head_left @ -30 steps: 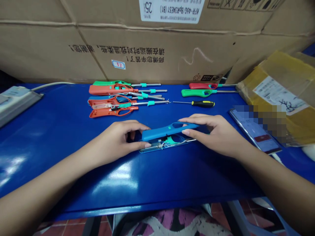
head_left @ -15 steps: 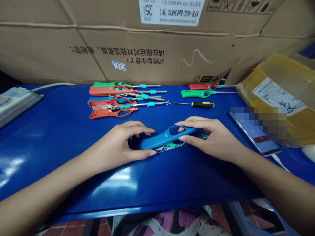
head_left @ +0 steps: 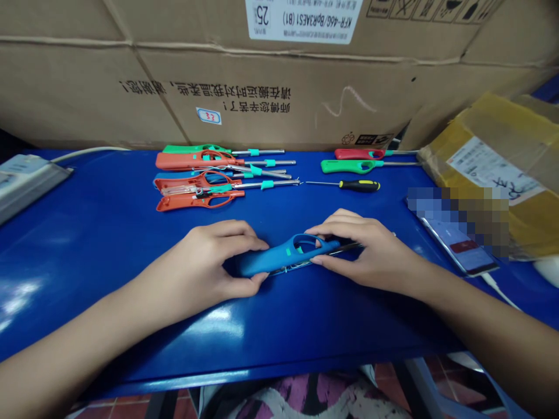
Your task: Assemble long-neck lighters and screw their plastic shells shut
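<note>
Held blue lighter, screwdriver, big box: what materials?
Held blue lighter: shell likely molded plastic; smooth, evenly colored.
Screwdriver: shaft probably metal, given its grey sheen; handle plastic or rubber, unclear.
Big box: cardboard, matte brown with creases and print.

Left hand (head_left: 218, 259) covers the butt end of the blue casing (head_left: 266, 260); we cannot see how the halves meet there. Right hand (head_left: 369, 250) hides much of the metal rod (head_left: 345, 249). Wires (head_left: 286, 269) in the seam: too fine for us to trace. Pixel blocks (head_left: 458, 203) mask part of the phone (head_left: 458, 244); its screen text is too small for us. Left edge crops a pale boxy unit (head_left: 32, 183); top edge, the white label (head_left: 303, 22). White object (head_left: 548, 269), right edge: cut off, we cannot identify it.
</note>
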A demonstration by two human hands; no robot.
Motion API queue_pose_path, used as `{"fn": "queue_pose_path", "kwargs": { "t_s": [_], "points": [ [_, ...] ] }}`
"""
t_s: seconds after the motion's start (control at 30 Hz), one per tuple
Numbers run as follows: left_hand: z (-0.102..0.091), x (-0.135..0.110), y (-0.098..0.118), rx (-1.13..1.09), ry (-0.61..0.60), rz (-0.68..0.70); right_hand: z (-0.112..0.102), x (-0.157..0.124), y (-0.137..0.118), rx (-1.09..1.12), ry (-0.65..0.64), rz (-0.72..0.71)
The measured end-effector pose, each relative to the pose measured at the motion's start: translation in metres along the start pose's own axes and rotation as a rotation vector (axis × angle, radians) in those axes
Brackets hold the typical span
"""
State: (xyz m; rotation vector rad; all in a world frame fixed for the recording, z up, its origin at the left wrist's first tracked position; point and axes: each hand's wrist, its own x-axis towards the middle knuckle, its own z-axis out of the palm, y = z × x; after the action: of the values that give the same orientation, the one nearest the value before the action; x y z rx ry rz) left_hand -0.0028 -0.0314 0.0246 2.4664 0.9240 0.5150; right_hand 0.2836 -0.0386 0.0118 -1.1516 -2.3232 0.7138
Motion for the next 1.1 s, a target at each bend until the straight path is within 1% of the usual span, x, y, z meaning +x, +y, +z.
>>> {"fn": "queue_pose_path", "kwargs": {
  "t_s": [0.1,0.2,0.33,0.57,0.73,1.1],
  "points": [
    [0.0021,-0.0029,-0.0008,0.032,-0.058,0.011,0.0006,-0.0004,0.0021,-0.046,-0.047,-0.048],
    [0.0042,-0.0049,-0.0019,0.082,-0.084,0.013,0.0004,-0.0008,0.0026,-0.067,-0.061,-0.034],
    [0.0065,-0.0056,-0.0028,0.143,-0.089,0.01,0.0004,-0.0003,0.0026,-0.1,-0.073,-0.005],
    [0.0082,-0.0079,-0.0015,0.221,-0.093,0.029,0.0006,-0.0011,0.0039,-0.131,-0.092,-0.004],
    [0.0092,-0.0079,0.0006,0.24,-0.084,0.041,-0.002,-0.0028,0.0043,-0.172,-0.095,-0.014],
    [0.0095,-0.0083,0.0006,0.252,-0.104,0.037,-0.0051,-0.0036,0.0051,-0.199,-0.129,-0.026]
  ]
}}
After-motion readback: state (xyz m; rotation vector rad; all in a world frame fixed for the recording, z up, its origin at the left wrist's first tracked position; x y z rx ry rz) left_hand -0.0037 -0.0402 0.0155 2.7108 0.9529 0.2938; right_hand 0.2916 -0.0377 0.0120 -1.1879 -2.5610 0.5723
